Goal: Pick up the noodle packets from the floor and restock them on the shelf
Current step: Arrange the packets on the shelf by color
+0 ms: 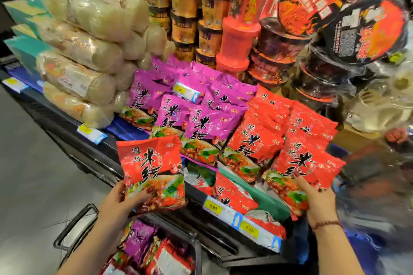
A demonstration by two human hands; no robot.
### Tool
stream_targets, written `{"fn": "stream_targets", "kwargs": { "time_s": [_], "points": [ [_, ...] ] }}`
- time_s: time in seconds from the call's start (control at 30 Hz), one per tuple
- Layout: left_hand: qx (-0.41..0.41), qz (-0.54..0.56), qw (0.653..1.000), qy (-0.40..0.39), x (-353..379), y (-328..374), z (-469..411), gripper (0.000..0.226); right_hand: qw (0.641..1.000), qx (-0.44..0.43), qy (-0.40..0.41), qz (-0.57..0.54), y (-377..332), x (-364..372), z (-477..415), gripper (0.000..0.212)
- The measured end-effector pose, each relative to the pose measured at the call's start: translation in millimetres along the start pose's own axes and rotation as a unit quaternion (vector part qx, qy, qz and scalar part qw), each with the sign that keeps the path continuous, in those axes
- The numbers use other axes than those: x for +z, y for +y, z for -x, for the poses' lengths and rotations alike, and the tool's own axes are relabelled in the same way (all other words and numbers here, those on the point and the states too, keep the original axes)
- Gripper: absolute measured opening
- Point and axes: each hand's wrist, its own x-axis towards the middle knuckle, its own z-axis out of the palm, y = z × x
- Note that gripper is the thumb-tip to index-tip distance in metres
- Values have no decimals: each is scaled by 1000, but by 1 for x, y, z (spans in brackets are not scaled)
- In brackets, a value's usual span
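Red packet [154,169], near left above the basket [73,225], is gripped at its lower edge by the left hand [116,205]. Right hand [317,203] curls under a second packet [306,163] against the red stack [257,140] on the shelf [96,152], near right.

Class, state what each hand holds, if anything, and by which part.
The left hand grips a red plastic noodle packet by its bottom edge. The right hand grips a second red plastic noodle packet by its bottom end.

Both forearms stretch forward — left hand [118,205] grips the left packet [152,172], right hand [318,204] grips the right packet [306,165].
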Motion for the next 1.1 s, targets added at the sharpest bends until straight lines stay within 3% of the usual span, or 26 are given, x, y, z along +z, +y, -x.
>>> {"fn": "stream_targets", "kwargs": {
  "time_s": [0.07, 0.1, 0.13, 0.23, 0.27, 0.33, 0.4, 0.47, 0.63, 0.77, 0.93, 1.1],
  "points": [
    [-2, -9, 1000, -4, 8, -2, 0, 45, 999, -3, -21, 38, 7, -1, -6, 71],
    [-2, -15, 1000, -5, 11, -3, 0, 43, 998, -1, -6, 61, 4, 4, -6, 51],
    [-2, -18, 1000, -7, 15, -3, -1, 40, 996, -5, 12, 91, 11, 5, -12, 45],
    [-8, -18, 1000, -10, 23, -4, 0, 38, 971, -97, 123, 178, 11, 12, -8, 82],
    [-11, -17, 1000, -10, 24, -4, 0, 39, 948, -155, 167, 222, 11, 13, -4, 94],
    [-14, -21, 1000, -7, 24, -6, 0, 42, 867, -296, 209, 343, 14, 9, 1, 90],
    [-15, -24, 1000, -7, 23, -8, 0, 42, 776, -416, 145, 450, 26, 7, 0, 68],
    [-14, -26, 1000, -9, 24, -9, 0, 42, 734, -433, 47, 520, 39, 9, -5, 63],
    [-12, -30, 999, -17, 30, -11, 0, 43, 709, -359, -22, 607, 49, 11, -21, 72],
    [-11, -36, 999, -35, 37, -10, -1, 62, 689, -382, -42, 614, 44, 7, -44, 72],
    [4, -43, 998, -43, 46, -13, -1, 42, 672, -403, -51, 619, 45, 3, -58, 72],
    [3, -62, 995, -77, 48, -16, 5, 60, 663, -372, -75, 645, 40, 0, -50, 77]
  ]
}}
